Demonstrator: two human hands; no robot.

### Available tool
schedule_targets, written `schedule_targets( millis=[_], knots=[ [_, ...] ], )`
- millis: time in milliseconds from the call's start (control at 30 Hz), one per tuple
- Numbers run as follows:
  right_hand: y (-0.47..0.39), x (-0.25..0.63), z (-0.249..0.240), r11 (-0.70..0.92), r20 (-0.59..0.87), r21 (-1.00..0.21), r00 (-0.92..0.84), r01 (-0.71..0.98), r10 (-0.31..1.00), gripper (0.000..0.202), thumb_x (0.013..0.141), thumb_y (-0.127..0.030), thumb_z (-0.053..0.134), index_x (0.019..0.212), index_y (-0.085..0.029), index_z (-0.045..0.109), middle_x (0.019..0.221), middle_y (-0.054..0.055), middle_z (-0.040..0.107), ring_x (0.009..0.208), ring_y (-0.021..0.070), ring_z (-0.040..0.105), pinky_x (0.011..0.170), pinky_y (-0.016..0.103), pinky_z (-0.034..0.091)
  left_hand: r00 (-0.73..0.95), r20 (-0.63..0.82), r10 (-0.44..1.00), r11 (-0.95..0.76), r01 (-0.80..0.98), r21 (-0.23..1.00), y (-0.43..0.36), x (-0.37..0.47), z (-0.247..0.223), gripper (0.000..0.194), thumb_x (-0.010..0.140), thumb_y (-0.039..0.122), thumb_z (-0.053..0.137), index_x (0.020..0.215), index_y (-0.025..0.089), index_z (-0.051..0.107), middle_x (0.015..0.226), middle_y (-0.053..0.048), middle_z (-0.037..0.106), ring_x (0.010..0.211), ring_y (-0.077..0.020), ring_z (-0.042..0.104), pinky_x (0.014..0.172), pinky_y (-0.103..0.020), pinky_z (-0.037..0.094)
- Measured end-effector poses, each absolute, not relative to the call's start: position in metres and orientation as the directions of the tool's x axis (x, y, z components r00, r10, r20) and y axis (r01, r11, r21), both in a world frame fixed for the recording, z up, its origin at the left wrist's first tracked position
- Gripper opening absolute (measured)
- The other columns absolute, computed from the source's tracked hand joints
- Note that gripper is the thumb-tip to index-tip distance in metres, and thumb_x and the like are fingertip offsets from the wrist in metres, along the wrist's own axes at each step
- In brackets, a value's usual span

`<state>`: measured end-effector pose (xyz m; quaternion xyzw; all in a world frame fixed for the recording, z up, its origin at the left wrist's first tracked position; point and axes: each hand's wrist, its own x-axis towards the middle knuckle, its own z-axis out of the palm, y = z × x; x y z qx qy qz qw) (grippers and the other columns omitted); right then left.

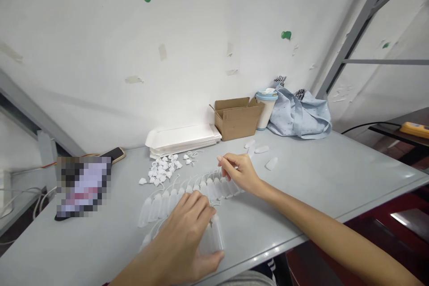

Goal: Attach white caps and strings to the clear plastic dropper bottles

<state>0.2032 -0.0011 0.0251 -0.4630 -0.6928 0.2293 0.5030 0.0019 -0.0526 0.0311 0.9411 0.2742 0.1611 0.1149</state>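
Note:
Small translucent white tubes with thin cord-like loops at their tops lie side by side in a back row [164,203]. Closer to me is a second group of such tubes [217,232], partly covered by my left hand [187,237]. That hand arches over this group, its thumb apart from the fingers at the lower end and its forefinger near the tops. My right hand [241,170] hovers at the right end of the back row, fingers curled together; whatever is between them cannot be made out. Loose white caps [162,170] are heaped behind the row.
Several loose translucent pieces [271,163] lie right of centre. Along the wall stand a stack of white flat trays [184,138], an open cardboard box [238,120], a lidded cup [266,109] and a light-blue cloth bag [301,116]. A phone [115,154] and a blurred-out item [83,187] are left.

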Motion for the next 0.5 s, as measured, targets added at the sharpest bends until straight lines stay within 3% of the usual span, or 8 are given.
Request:
schedule_targets(
  millis=[500],
  knots=[
    [0.0047,0.2115,0.0282,0.495,0.530,-0.720,-0.075,0.488,0.845,0.040,0.091,-0.037,0.043,0.058,-0.017,0.051,0.048,-0.001,0.055,0.039,0.0079,0.046,0.043,0.020,0.036,0.784,0.100,0.613,-0.775,0.572,0.269,-0.0589,0.0068,0.0324,0.034,0.065,0.037,0.069,0.090,0.017,0.057,0.091,-0.006,0.052,0.087,-0.0245,0.041,0.079,-0.041,0.035]
  ],
)
